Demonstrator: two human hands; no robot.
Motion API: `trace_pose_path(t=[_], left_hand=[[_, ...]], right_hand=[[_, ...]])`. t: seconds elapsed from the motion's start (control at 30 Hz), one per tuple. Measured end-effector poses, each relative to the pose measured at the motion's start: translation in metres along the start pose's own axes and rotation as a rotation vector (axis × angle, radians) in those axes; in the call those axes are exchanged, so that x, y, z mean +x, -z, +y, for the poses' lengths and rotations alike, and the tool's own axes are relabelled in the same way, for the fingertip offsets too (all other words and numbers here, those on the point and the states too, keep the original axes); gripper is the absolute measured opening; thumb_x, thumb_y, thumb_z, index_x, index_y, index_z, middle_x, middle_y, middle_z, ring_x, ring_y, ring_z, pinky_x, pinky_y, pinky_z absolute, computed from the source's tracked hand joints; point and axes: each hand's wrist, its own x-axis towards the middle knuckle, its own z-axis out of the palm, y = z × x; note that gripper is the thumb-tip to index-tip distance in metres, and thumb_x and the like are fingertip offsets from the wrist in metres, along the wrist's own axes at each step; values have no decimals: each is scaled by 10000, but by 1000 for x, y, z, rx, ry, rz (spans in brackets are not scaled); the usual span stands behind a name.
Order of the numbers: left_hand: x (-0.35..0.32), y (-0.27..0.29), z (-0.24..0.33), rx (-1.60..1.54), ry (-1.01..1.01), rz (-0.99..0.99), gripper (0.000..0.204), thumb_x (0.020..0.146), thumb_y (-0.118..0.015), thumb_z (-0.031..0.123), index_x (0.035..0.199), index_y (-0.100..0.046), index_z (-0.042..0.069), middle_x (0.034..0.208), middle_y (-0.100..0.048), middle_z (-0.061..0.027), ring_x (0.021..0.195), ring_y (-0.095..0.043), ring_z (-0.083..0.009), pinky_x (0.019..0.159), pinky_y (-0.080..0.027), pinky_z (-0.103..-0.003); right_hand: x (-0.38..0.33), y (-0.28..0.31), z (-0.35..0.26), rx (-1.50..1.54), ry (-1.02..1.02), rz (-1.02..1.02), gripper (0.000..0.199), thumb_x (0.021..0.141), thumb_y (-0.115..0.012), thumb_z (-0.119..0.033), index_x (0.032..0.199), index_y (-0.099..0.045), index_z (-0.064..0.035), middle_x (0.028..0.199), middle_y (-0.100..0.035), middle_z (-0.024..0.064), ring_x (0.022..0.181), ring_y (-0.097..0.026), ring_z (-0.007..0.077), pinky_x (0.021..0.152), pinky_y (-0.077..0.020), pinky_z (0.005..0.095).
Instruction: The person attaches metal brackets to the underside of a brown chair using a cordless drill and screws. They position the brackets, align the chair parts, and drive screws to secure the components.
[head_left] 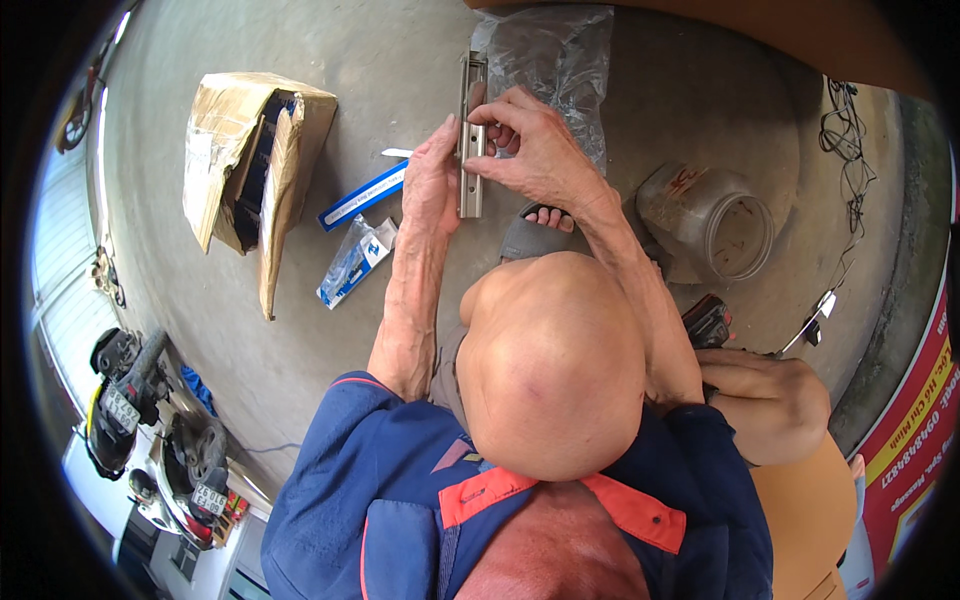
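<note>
- The metal rail [471, 200], long and slotted with holes along its face, stands near upright in the upper middle of the frame, held above the concrete floor [400, 60].
- The left hand [432, 178] is clamped on the rail's left edge, thumb side toward the top.
- The right hand [535, 145] reaches in from the right, thumb and forefinger curled onto the rail's face; whether a small part sits between those fingertips cannot be told.
- The two hands are close together, with the rail between them.
- A clear plastic bag [560, 50] lies crumpled at top centre, just right of the rail's upper end.
- Left of the left forearm lie a blue-and-white strip [350, 206] and, below it, a small blue-and-white packet [350, 280] with a clear front.
- An open, torn cardboard box [225, 130] stands at upper left.
- A cloudy plastic jar [690, 215] lies on its side right of centre.
- Dark cables [846, 135] tangle at upper right.
- Motorbikes [120, 395] stand at lower left.
</note>
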Motion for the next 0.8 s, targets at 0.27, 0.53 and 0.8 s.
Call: trace_pose_path(t=[0.27, 0.53, 0.8], left_hand=[[4, 3, -9, 217, -54, -6, 305, 1070, -589, 266, 1158, -673, -14, 991, -736, -104, 825, -694, -149, 735, -584, -280], [3, 4, -5, 59, 39, 32, 312, 1060, -616, 294, 1163, -690, 9, 1006, -743, -85, 827, -700, -146, 725, -583, -296], [19, 10, 1, -133, 57, 131, 277, 1079, -573, 310, 1125, -686, 61, 939, -724, -51, 777, -697, -174, 723, -596, -355]], right_hand=[[-1, 1, 3, -27, -142, -96, 471, 684, -908, -179, 1017, -631, 4, 1075, -578, 137, 957, -619, 301, 807, -526, 419], [-13, 2, -6, -39, -131, 4, 466, 642, -924, -117, 970, -611, -10, 1126, -563, 127, 953, -599, 291, 800, -521, 422], [-21, -3, -1, 86, -15, 108, 391, 647, -893, -1, 883, -582, 2, 857, -547, 87, 711, -576, 226, 656, -519, 355]])
